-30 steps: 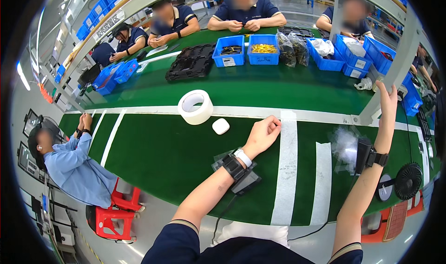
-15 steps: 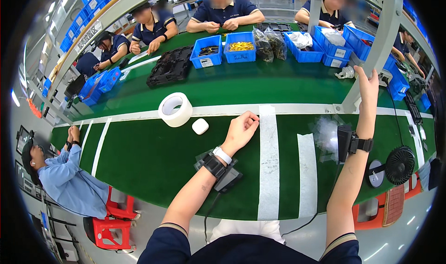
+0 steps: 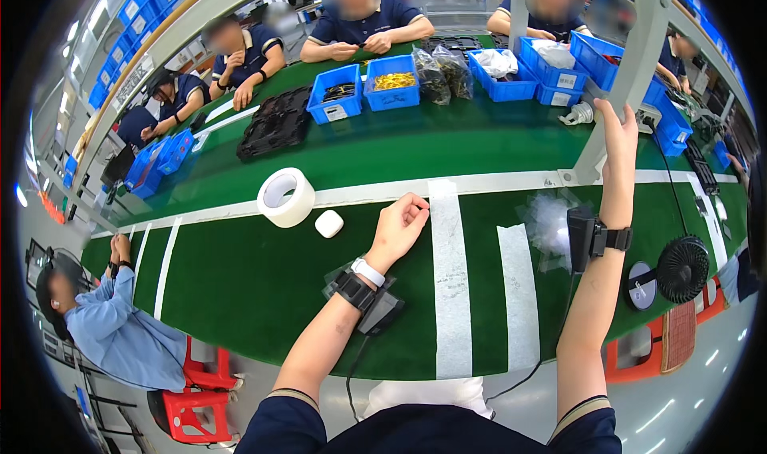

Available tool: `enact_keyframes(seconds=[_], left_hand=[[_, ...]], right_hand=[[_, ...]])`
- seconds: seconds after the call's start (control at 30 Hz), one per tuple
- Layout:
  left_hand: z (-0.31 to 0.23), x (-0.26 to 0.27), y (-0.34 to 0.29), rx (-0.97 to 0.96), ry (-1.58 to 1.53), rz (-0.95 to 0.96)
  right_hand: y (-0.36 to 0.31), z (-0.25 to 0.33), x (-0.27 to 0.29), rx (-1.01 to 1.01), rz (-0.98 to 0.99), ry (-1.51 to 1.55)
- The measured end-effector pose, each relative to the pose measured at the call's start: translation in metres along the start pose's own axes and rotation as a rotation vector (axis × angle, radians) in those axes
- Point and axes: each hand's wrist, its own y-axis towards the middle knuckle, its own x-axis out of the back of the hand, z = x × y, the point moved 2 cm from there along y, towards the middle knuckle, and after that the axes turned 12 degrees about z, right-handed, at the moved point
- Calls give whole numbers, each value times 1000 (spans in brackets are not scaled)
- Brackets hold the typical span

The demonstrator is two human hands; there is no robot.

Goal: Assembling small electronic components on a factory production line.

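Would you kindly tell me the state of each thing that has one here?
Left hand: fingers curled.
Right hand: open, raised beside the metal post, contact unclear.
White tape roll: lying with its hole up.
Small white rounded thing: lying flat.
Black fan: running or stopped, cannot tell.
Blue bin: open, holding yellow pieces.
Clear bags: filled.

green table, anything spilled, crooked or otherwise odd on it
Nothing looks spilled. Mildly odd: the shorter white strip stops short of the white line across the table, while the longer strip beside it reaches that line.
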Motion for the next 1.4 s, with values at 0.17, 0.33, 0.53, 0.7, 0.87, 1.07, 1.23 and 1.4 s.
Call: enact_keyframes(seconds=[0.17,0.33,0.53,0.7,0.87,1.07,1.23,1.4], left_hand=[[2,-3,0,-33,-46,-46],[-1,-6,0,-38,-61,-39],[1,-4,0,-46,-68,-46],[-1,-2,0,-28,-73,-35],[-2,-3,0,-4,-34,-4],[1,-4,-1,-22,-7,0],[0,-6,4,-29,-25,-13],[-5,-4,1,-32,-10,-33]], right_hand=[[7,-10,5,-30,49,11],[9,-10,8,-25,86,4],[1,-1,2,-24,6,26],[0,2,1,-37,41,68],[-4,11,5,-52,50,108],[-3,8,7,-127,165,75],[3,1,10,-64,94,67],[16,-13,12,-46,71,18]])
